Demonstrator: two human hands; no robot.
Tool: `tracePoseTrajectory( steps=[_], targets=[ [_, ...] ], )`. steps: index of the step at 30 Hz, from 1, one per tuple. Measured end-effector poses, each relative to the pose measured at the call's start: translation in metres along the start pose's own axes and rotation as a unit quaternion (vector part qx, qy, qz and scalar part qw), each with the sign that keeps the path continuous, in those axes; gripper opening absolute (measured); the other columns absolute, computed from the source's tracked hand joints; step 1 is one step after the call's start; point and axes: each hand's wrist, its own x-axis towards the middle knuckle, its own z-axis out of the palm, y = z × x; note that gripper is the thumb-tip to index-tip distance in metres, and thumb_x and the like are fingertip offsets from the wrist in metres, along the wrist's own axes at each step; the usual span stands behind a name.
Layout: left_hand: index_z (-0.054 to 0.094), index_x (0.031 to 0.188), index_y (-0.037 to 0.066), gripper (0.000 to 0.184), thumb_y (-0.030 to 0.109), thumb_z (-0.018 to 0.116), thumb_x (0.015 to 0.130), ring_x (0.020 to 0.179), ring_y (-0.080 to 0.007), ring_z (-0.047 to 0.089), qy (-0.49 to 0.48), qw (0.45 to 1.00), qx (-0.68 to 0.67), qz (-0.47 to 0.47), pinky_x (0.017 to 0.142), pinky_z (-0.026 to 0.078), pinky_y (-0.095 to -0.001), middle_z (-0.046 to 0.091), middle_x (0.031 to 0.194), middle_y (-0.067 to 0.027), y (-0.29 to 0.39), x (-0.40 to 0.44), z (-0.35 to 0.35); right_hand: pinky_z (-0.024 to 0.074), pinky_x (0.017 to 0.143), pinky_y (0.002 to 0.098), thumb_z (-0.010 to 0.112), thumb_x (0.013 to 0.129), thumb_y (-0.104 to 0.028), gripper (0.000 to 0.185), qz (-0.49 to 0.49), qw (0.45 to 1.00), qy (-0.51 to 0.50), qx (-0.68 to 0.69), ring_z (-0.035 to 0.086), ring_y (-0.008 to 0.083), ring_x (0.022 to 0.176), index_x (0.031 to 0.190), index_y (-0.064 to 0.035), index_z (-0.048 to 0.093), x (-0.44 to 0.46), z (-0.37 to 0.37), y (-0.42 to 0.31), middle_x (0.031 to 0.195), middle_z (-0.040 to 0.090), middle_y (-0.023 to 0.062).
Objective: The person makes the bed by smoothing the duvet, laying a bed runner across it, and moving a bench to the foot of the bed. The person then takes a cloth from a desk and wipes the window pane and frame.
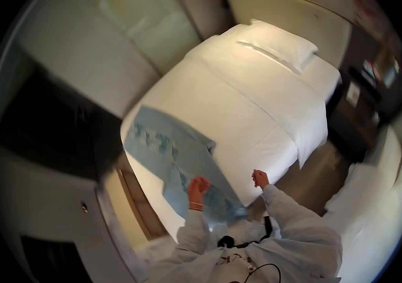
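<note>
A blue bed runner (156,135) with a darker leafy pattern lies uneven and partly folded across the foot of the white-covered bed (238,101). My left hand (198,187) is over the runner's near part, its fingers curled in and slightly blurred; no cloth shows pulled up in them. Whether it touches the runner I cannot tell. To the right, my right hand (259,178) is closed in a loose fist in front of the white bedding near the bed's corner. Nothing shows in it.
A white pillow (281,42) rests at the bed's head. A dark bedside table (354,115) with small items stands right of it. More white bedding (370,207) lies at the lower right. A dark screen or panel (40,122) and a wooden bench-like piece (137,203) are on the left.
</note>
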Motion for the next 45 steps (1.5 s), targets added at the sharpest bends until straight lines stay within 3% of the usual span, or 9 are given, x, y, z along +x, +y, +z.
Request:
tracePoseTrajectory(
  steps=[9,14,23,25,32,35,36,41,45],
  targets=[
    [0.057,0.106,0.011,0.023,0.020,0.055,0.084,0.070,-0.0119,0.058,0.296,0.951,0.065,-0.058,0.060,0.045,-0.0223,0.062,0.089,-0.0023,-0.116,-0.061,-0.160,0.0407,0.038,0.0256,0.049,0.088,-0.027,0.026,0.134,0.930,-0.191,-0.284,0.046,0.0103,0.042,0.076,-0.0046,0.056,0.001,0.021,-0.013,0.054,0.049,0.0022],
    [0.046,0.116,-0.001,0.061,0.018,0.075,0.066,0.102,-0.0257,0.049,0.426,0.881,0.192,-0.074,0.085,0.043,-0.0359,0.051,0.110,-0.0173,-0.201,-0.077,-0.243,0.0474,0.058,0.0258,0.057,0.083,-0.010,0.025,0.021,0.941,-0.133,-0.310,0.057,0.0127,0.069,0.107,-0.0061,0.053,0.053,0.009,0.099,0.085,0.060,0.0062],
    [0.045,0.115,-0.007,0.062,0.025,0.074,0.071,0.082,-0.0146,0.054,0.348,0.910,0.182,-0.136,0.074,0.046,-0.0285,0.061,0.090,-0.0119,-0.224,-0.027,-0.326,0.0425,0.083,0.0300,0.065,0.077,-0.010,0.047,-0.128,0.937,-0.039,-0.322,0.052,0.0205,0.098,0.117,-0.0014,0.041,0.020,0.140,0.134,0.106,0.055,0.0125],
    [0.054,0.105,-0.006,0.050,0.032,0.069,0.076,0.083,-0.0134,0.054,0.223,0.955,0.191,-0.034,0.075,0.044,-0.0278,0.062,0.089,-0.0107,-0.194,-0.014,-0.325,0.0416,0.085,0.0292,0.064,0.077,-0.009,0.047,-0.104,0.944,-0.100,-0.297,0.052,0.0191,0.097,0.117,-0.0008,0.041,-0.008,0.190,0.107,0.110,0.052,0.0122],
    [0.060,0.098,-0.004,0.043,0.035,0.062,0.083,0.076,-0.0143,0.056,0.455,0.876,0.011,0.163,0.070,0.046,-0.0258,0.062,0.088,-0.0094,-0.001,0.023,-0.323,0.0409,0.087,0.0277,0.058,0.083,-0.006,0.037,-0.106,0.808,-0.468,-0.342,0.047,0.0162,0.106,0.118,-0.0082,0.048,-0.039,0.280,0.070,0.118,0.048,0.0034],
    [0.059,0.096,-0.003,0.039,0.033,0.064,0.081,0.071,-0.0135,0.053,0.495,0.850,0.110,0.141,0.068,0.045,-0.0273,0.061,0.085,-0.0077,-0.013,0.022,-0.372,0.0419,0.088,0.0319,0.061,0.078,-0.005,0.041,-0.157,0.861,-0.323,-0.360,0.050,0.0223,0.102,0.117,-0.0092,0.048,0.000,0.274,0.111,0.114,0.050,0.0088],
    [0.058,0.097,-0.003,0.042,0.034,0.066,0.079,0.073,-0.0135,0.054,0.451,0.871,0.154,0.116,0.069,0.045,-0.0273,0.061,0.086,-0.0078,-0.043,0.028,-0.391,0.0430,0.087,0.0327,0.063,0.077,-0.005,0.051,0.011,0.931,-0.229,-0.284,0.049,0.0241,0.104,0.123,-0.0104,0.041,0.009,0.273,0.112,0.115,0.048,0.0137],
    [0.053,0.105,-0.005,0.052,0.033,0.071,0.074,0.085,-0.0160,0.057,0.318,0.922,0.194,-0.103,0.076,0.045,-0.0264,0.061,0.096,-0.0106,-0.124,-0.003,-0.414,0.0457,0.083,0.0341,0.069,0.074,-0.020,0.057,-0.097,0.880,-0.214,-0.413,0.056,0.0262,0.094,0.121,-0.0040,0.042,0.045,0.279,0.146,0.111,0.052,0.0165],
    [0.055,0.104,-0.005,0.050,0.032,0.071,0.074,0.084,-0.0161,0.058,0.373,0.919,0.126,-0.028,0.076,0.045,-0.0268,0.062,0.095,-0.0108,-0.154,-0.032,-0.395,0.0455,0.080,0.0331,0.070,0.070,-0.029,0.059,-0.050,0.843,-0.227,-0.485,0.058,0.0261,0.090,0.116,-0.0002,0.046,0.042,0.320,0.155,0.098,0.059,0.0161]
  ],
)
